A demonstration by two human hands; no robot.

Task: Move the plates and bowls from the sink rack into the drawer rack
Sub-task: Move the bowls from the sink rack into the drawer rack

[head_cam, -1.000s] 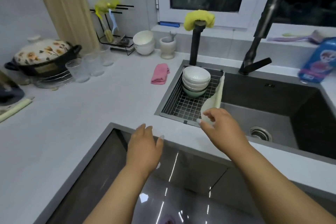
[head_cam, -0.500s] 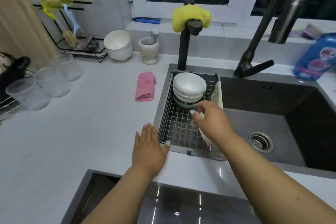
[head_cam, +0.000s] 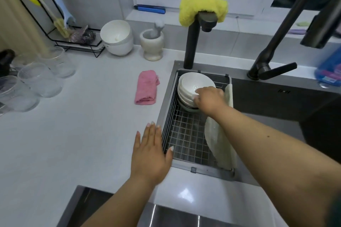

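Since the earlier frame, the right hand [head_cam: 209, 98] has been carried farther into the sink rack [head_cam: 186, 134], where its curled fingers are closed on the near-right rim of the top bowl of the bowl stack [head_cam: 191, 86]. White countertop [head_cam: 83, 134] is seen at left, dark sink [head_cam: 276, 101] at right, window beyond. The stack is seated in the rack's far corner, openings upward and tilted toward the viewer. A plate [head_cam: 219, 142] is stood on edge along the rack's right side, long axis near-to-far. The left hand [head_cam: 150, 155] is laid flat, fingers straight, at the rack's near-left edge.
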